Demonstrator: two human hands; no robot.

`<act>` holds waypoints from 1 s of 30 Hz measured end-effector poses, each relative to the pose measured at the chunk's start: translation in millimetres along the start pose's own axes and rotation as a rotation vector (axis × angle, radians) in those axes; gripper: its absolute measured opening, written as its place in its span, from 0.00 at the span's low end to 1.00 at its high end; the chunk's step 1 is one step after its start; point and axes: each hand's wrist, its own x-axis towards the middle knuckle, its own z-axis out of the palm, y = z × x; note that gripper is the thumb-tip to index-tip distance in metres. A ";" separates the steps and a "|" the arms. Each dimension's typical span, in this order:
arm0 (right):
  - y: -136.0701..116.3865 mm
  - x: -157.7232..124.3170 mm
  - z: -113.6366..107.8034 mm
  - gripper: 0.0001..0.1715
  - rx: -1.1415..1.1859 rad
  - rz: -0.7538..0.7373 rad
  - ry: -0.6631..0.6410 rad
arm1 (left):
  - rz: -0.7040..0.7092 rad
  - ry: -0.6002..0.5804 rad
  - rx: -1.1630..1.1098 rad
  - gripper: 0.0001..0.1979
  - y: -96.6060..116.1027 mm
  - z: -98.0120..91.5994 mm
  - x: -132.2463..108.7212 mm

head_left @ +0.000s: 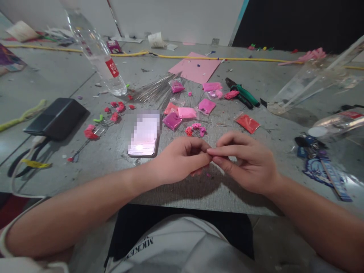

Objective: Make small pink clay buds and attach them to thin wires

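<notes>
My left hand and my right hand meet at their fingertips above the table's near part. Both are closed in a pinch; whatever they hold between them is too small or hidden to make out. Just beyond the fingers lie small pink and red clay pieces. Behind those sit packets of coloured clay, among them a light pink one, a purple one and a magenta one. A red packet lies beyond my right hand. A lit phone rests left of my left hand.
Left are a black box with a cable, a water bottle and red clay pieces on wires. Farther back are thin wires, pink paper and green-handled pliers. Right are plastic bottles and keychains.
</notes>
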 end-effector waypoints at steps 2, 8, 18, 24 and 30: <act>-0.2 0.8 -0.7 0.20 0.005 0.005 -0.005 | 0.007 0.004 -0.002 0.07 0.1 -0.1 -0.3; -0.8 2.3 -2.5 0.19 -0.001 0.047 -0.018 | 0.019 0.014 0.026 0.07 0.0 -0.3 -1.0; 2.5 1.5 -1.6 0.07 0.261 0.223 -0.058 | 0.155 0.041 0.300 0.04 3.9 -2.1 -5.0; 2.9 1.7 3.2 0.12 0.623 0.612 -0.082 | 0.432 0.075 0.662 0.07 2.0 -4.2 -6.1; 10.4 1.2 1.5 0.21 0.990 0.890 -0.111 | 0.546 0.141 0.882 0.07 0.2 -13.0 -1.8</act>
